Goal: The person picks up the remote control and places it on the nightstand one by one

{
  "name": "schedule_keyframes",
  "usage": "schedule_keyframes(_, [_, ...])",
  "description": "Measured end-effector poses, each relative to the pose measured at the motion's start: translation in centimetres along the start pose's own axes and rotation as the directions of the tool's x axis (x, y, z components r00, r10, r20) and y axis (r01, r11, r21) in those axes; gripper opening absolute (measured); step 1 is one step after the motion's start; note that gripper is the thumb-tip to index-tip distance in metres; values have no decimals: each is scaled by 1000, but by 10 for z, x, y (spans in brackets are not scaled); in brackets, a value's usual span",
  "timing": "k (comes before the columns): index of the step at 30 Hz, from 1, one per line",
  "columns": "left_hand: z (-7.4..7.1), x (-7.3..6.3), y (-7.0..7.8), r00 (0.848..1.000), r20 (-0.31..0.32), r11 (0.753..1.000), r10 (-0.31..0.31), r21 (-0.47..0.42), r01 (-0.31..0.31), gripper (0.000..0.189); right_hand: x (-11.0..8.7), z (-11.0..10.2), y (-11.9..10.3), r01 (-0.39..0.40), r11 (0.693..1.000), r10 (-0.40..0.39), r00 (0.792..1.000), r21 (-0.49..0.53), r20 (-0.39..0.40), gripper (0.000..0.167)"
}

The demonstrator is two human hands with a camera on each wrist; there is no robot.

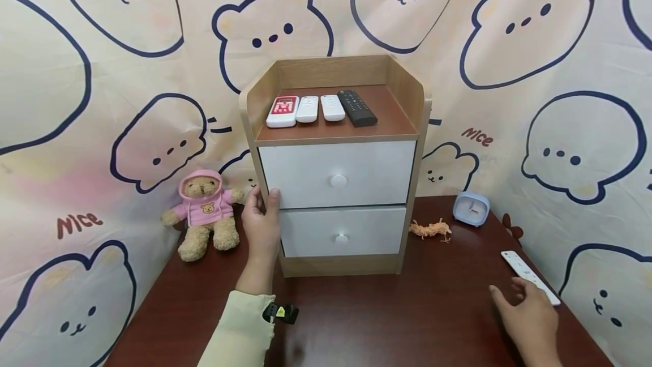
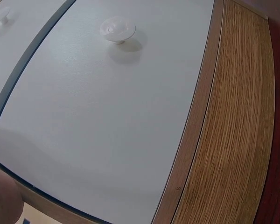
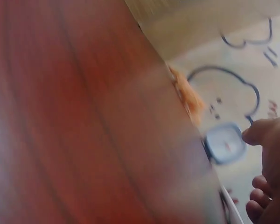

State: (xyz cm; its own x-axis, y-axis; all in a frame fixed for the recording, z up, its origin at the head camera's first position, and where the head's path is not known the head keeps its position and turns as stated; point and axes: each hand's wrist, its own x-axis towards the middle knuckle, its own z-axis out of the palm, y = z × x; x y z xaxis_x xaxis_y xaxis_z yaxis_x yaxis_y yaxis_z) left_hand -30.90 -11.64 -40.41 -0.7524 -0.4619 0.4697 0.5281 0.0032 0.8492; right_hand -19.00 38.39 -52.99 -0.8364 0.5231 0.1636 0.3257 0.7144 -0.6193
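My left hand (image 1: pixel 261 234) rests against the left side of a small two-drawer cabinet (image 1: pixel 340 266), its thumb by the front edge. In the left wrist view a fingertip (image 2: pixel 3 198) shows beside the white drawer front (image 2: pixel 98 112). Both drawers are closed, each with a round white knob (image 1: pixel 338 180). My right hand (image 1: pixel 532 319) hovers loosely curled at the table's right side, holding nothing. Just beyond it lies a long white remote control (image 1: pixel 527 273). The right wrist view shows this hand (image 3: pixel 273 163) with thumb and fingers apart.
On the cabinet's top lie a red-faced white remote (image 1: pixel 283 111), two white remotes (image 1: pixel 307 110) and a black remote (image 1: pixel 357 109). A teddy bear in pink (image 1: pixel 204 211) sits left. A light-blue clock (image 1: pixel 471 209) and an orange stringy item (image 1: pixel 430 229) stand right on the dark table (image 1: pixel 377 321).
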Motion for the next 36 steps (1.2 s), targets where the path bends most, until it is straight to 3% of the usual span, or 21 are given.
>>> schedule_keyframes(5, [0, 0, 1, 1000, -2, 1000, 0, 14, 0, 37, 16, -20, 21, -75, 995, 76, 997, -65, 3, 79])
schedule_keyframes(12, [-1, -1, 0, 1000, -3, 999, -11, 31, 11, 37, 26, -26, 41, -22, 994, 24, 1000, -107, 18, 80])
schedule_keyframes(18, [-1, -2, 0, 1000, 4, 999, -17, 34, 17, 36, 30, -22, 47, -52, 987, 59, 997, -154, 40, 78])
schedule_keyframes(26, [0, 0, 1, 1000, -3, 1000, 1, 27, -1, 36, 32, -23, 49, -67, 985, 75, 996, -157, 45, 63])
schedule_keyframes(36, [0, 1, 0, 1000, -3, 1000, 7, 26, -7, 36, 35, -25, 47, -101, 982, 112, 992, -159, 57, 63])
